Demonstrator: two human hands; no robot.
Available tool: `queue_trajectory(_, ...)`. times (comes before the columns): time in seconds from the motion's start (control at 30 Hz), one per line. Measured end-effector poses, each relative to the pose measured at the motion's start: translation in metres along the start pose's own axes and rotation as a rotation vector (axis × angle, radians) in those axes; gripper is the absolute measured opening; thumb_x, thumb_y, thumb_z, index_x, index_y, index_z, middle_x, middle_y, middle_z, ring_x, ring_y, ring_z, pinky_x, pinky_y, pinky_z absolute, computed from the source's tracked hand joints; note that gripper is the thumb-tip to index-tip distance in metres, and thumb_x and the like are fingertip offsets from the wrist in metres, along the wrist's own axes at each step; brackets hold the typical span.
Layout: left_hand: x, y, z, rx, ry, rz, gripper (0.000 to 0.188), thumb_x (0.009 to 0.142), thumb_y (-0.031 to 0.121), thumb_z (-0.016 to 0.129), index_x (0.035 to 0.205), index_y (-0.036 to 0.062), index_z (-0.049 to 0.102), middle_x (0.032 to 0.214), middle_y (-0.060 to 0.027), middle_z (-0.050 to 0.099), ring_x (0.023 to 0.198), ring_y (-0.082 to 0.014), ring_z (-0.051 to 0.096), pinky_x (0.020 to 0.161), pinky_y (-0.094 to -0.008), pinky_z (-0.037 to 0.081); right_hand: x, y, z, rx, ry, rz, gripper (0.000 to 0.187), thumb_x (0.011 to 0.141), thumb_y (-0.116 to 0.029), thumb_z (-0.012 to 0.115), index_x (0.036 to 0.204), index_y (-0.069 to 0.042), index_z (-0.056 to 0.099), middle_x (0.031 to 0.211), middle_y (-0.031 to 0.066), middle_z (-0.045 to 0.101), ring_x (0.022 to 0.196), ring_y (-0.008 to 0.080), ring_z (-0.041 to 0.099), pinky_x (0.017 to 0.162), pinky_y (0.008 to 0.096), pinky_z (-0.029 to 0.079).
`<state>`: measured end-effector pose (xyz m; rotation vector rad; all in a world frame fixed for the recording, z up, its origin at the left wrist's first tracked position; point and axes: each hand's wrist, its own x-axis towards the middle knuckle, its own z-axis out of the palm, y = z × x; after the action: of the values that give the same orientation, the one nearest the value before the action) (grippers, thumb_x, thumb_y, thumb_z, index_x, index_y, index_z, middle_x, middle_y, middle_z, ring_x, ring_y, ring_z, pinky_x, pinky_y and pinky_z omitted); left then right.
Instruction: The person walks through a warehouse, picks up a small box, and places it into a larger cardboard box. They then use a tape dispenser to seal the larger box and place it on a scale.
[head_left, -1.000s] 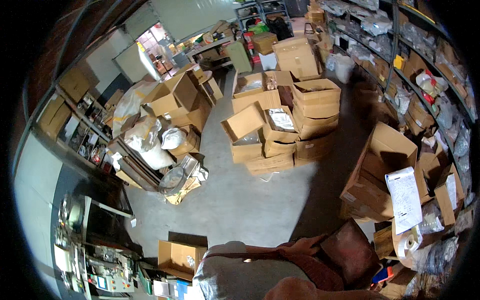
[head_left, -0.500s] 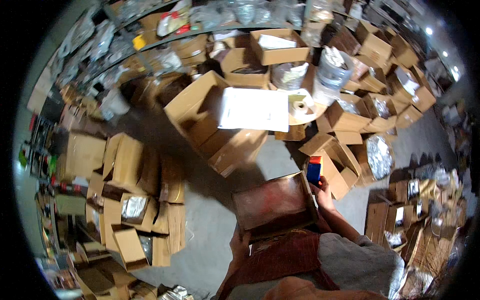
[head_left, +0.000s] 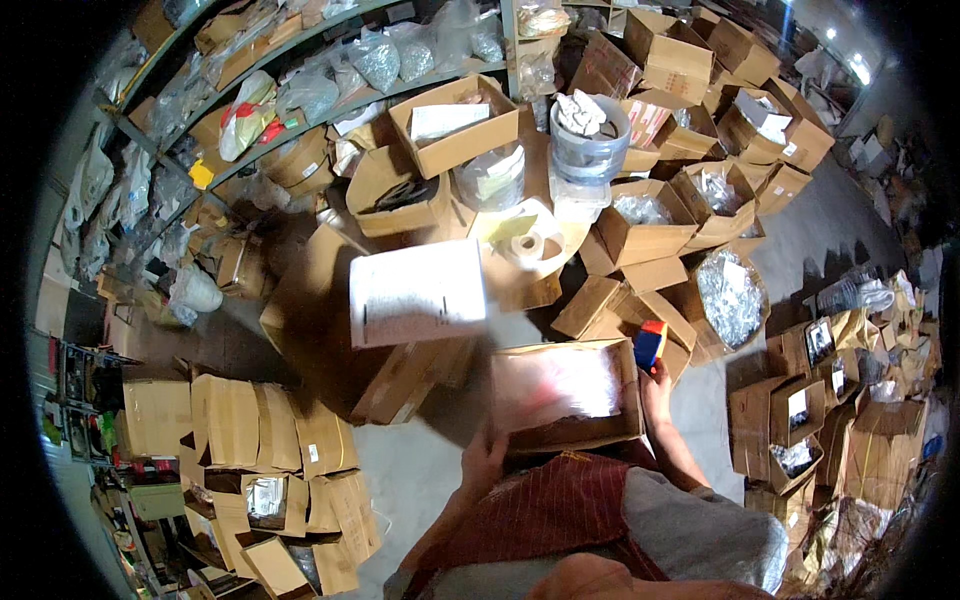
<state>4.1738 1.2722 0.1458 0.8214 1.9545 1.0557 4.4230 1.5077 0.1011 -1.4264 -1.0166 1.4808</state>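
In front of my body I hold an open cardboard box (head_left: 567,437) with a pale, shiny, clear-looking packet (head_left: 560,385) inside that has a reddish patch. My left hand (head_left: 484,458) is closed on the near left corner of the box. At the right side my right hand (head_left: 657,395) has its fingers around a small blue and orange-red handheld device (head_left: 650,345). The same hand rests against the box wall; how much it bears of the box is hidden. Beyond the box, a white printed sheet (head_left: 418,293) lies over a large open carton (head_left: 410,375).
A roll of labels or tape (head_left: 526,246) sits on a round surface near clear plastic tubs (head_left: 588,140). Open cartons of bagged goods (head_left: 730,300) crowd the right. Stacked cartons (head_left: 250,420) stand at the left. A shelf (head_left: 350,100) with plastic bags runs along the back.
My view has swung to the right, so the surroundings shift left and downward. The box tilts differently, and bright light now falls on the packet inside. Both hands keep their hold.
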Motion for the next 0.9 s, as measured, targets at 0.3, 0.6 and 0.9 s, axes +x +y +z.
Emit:
queue_trajectory(0.3,0.098,0.087,0.083,-0.096,-0.056,-0.040,0.060,0.100,0.040,0.054,0.150,0.0088,0.039,0.136,-0.0211,0.058,0.123,-0.0308,0.059,0.100,-0.0367,0.045,0.125,-0.057,-0.051,-0.016,0.106,-0.169,0.031,0.093,0.000,0.057,0.124,0.002,0.056,0.113,0.0081,0.063,0.101,0.0165,0.058,0.091,0.0289,0.046)
queue_trajectory(0.6,0.101,0.077,0.072,-0.011,0.208,-0.066,0.055,0.094,0.033,0.060,0.142,0.0081,0.049,0.126,-0.0243,0.062,0.112,-0.0391,0.062,0.091,-0.0417,0.049,0.150,-0.095,0.008,-0.015,-0.194,-0.170,0.037,0.094,-0.004,0.061,0.130,0.000,0.052,0.117,0.0077,0.063,0.104,0.0163,0.058,0.093,0.0294,0.044)
queue_trajectory(0.9,0.091,0.035,-0.032,-0.256,0.443,-0.116,0.043,0.091,0.028,0.067,0.125,0.0029,0.062,0.105,-0.0143,0.071,0.096,-0.0230,0.068,0.082,-0.0377,0.052,0.143,-0.068,0.143,0.159,-0.524,-0.077,0.041,0.090,-0.005,0.065,0.129,-0.005,0.053,0.114,0.0077,0.065,0.102,0.0177,0.061,0.091,0.0326,0.048)
